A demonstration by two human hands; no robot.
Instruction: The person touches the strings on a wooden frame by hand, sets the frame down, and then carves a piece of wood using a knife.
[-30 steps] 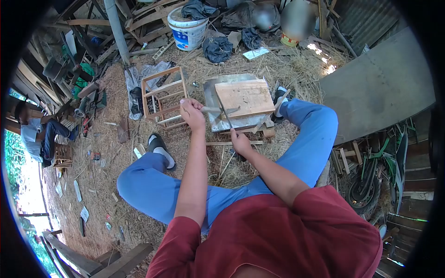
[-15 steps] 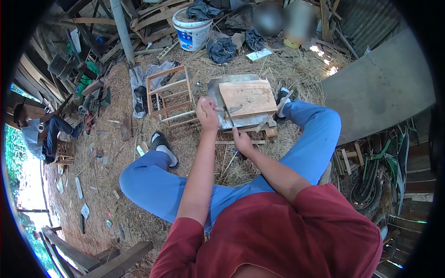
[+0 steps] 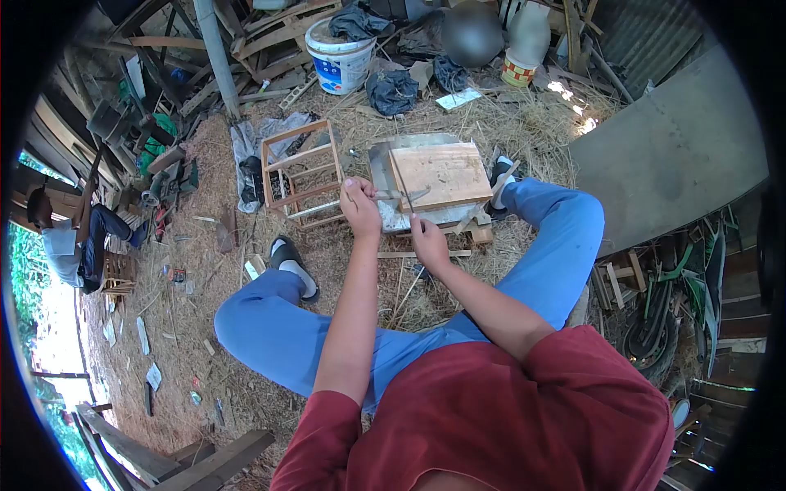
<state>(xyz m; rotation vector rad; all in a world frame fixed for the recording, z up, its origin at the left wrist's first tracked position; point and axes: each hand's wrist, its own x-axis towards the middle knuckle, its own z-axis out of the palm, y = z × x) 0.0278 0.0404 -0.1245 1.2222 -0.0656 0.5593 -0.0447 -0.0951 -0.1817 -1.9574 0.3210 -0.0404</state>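
My left hand (image 3: 361,208) is closed around the handle of a small knife-like tool (image 3: 417,195); its grey, curved blade points right, over the near left part of a thick wooden board (image 3: 446,172). My right hand (image 3: 429,242) sits just below and to the right, closed on a slim dark rod (image 3: 406,196) like a file. The rod slants up and crosses the blade; whether they touch I cannot tell. Under the board lies a grey slab (image 3: 381,168), between my feet.
Left of the slab stands a slatted wooden frame (image 3: 300,172). Wood offcuts (image 3: 481,235) lie at its near right. A white bucket (image 3: 340,64) and black plastic bags (image 3: 393,90) are at the back. A large grey sheet (image 3: 671,155) leans right. Another person (image 3: 61,237) sits far left.
My right hand has moved slightly up, pushing the rod further across the blade. My left hand has dropped a little. The other person's long wooden piece now stands more upright.
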